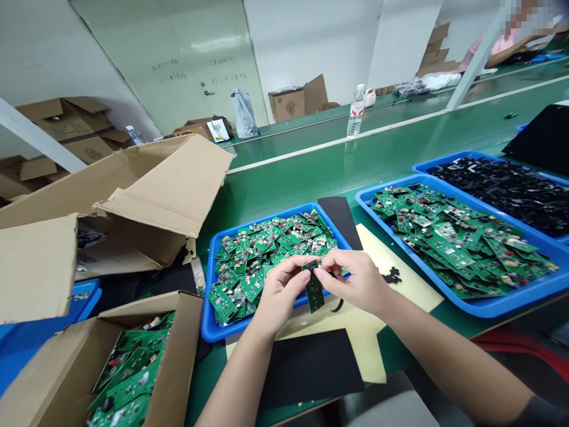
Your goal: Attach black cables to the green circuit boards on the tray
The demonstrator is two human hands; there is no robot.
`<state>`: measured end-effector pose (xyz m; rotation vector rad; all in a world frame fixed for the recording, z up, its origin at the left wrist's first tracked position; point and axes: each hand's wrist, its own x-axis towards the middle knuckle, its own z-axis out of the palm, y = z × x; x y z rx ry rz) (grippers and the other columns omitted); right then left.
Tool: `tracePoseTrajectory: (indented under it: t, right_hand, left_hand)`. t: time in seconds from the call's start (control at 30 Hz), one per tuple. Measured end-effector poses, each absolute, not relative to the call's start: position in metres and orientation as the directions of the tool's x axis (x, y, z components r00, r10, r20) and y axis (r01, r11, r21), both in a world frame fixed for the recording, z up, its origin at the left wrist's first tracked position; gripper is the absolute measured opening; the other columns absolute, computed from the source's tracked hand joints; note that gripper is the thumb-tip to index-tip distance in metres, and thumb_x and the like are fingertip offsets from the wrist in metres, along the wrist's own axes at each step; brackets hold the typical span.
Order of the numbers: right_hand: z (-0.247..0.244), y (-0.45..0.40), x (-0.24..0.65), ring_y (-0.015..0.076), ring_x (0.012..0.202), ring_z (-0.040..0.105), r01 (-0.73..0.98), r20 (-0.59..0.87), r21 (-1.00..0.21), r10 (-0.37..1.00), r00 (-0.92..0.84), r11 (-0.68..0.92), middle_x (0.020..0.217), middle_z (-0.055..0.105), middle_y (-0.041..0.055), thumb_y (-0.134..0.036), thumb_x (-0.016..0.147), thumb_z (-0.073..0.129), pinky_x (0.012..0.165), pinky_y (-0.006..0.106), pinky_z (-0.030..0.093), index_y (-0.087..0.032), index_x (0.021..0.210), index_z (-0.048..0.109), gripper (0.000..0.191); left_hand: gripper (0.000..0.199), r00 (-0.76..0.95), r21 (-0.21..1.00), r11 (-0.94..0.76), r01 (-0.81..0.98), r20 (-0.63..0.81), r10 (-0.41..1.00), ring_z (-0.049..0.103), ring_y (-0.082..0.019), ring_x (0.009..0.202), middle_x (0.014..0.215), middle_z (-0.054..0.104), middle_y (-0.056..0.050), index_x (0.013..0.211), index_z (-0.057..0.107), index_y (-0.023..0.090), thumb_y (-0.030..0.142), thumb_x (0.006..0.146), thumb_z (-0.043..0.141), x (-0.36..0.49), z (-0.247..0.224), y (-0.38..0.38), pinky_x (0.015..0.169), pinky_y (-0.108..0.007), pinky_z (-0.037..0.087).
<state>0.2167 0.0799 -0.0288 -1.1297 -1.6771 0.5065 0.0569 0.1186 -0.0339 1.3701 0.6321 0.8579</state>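
A small green circuit board (315, 295) hangs roughly upright between my hands, above the near right edge of a blue tray (206, 317) heaped with similar boards. My left hand (284, 287) pinches its upper left edge between thumb and fingers. At the board's top, the thumb and fingertips of my right hand (351, 276) close on a small dark piece lying against its face; its exact shape is hidden by the fingers. Under my hands lie pale yellow backing sheets (376, 356) and a black sheet (313, 367). Small black pieces (391, 275) rest beside my right wrist.
A second blue tray (478, 309) of boards stands right, with a tray of black parts (511, 187) behind it. Left are a carton of boards (186, 332) and a large open cardboard box (169, 184). A water bottle (355, 112) stands beyond; a person (502, 53) sits far right.
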Motion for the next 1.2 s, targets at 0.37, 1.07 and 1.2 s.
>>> tracePoseTrajectory:
  t: [0.37, 1.07, 1.2]
  right_hand:
    - [-0.03, 0.084, 0.227, 0.0115, 0.05, 0.048, 0.617, 0.581, -0.59, 0.804, -0.123, 0.521, 0.059, 0.057, 0.0019, -0.025, 0.088, 0.048, 0.052, 0.025, 0.038, -0.015, 0.074, 0.058, 0.02]
    - [-0.035, 0.092, 0.232, 0.0162, 0.073, 0.058, 0.672, 0.791, -0.303, 0.572, -0.217, 0.675, 0.082, 0.06, 0.0078, -0.014, 0.09, 0.048, 0.065, 0.029, 0.05, -0.017, 0.101, 0.066, 0.021]
    - [-0.04, 0.092, 0.226, 0.0168, 0.084, 0.062, 0.669, 0.796, -0.32, 0.573, -0.194, 0.671, 0.114, 0.051, 0.0128, -0.007, 0.088, 0.047, 0.074, 0.032, 0.053, -0.022, 0.123, 0.054, 0.038]
  left_hand:
    - [0.035, 0.516, 0.998, -0.048, 0.028, 0.027, 0.856, 0.049, -0.01, 0.05, 0.06, 0.055, -0.001, 0.078, 0.07, 0.014, 0.045, 0.084, 0.054, 0.059, -0.022, 0.116, 0.05, -0.023, 0.04]
    - [0.041, 0.612, 0.994, 0.019, 0.103, -0.079, 0.787, 0.048, -0.008, 0.047, 0.061, 0.056, -0.001, 0.064, 0.061, 0.013, 0.048, 0.084, 0.052, 0.053, -0.013, 0.119, 0.049, -0.021, 0.038]
    - [0.039, 0.543, 1.0, -0.011, 0.014, 0.002, 0.84, 0.047, -0.008, 0.049, 0.061, 0.054, 0.0, 0.062, 0.058, 0.013, 0.046, 0.084, 0.054, 0.05, -0.011, 0.12, 0.049, -0.021, 0.038]
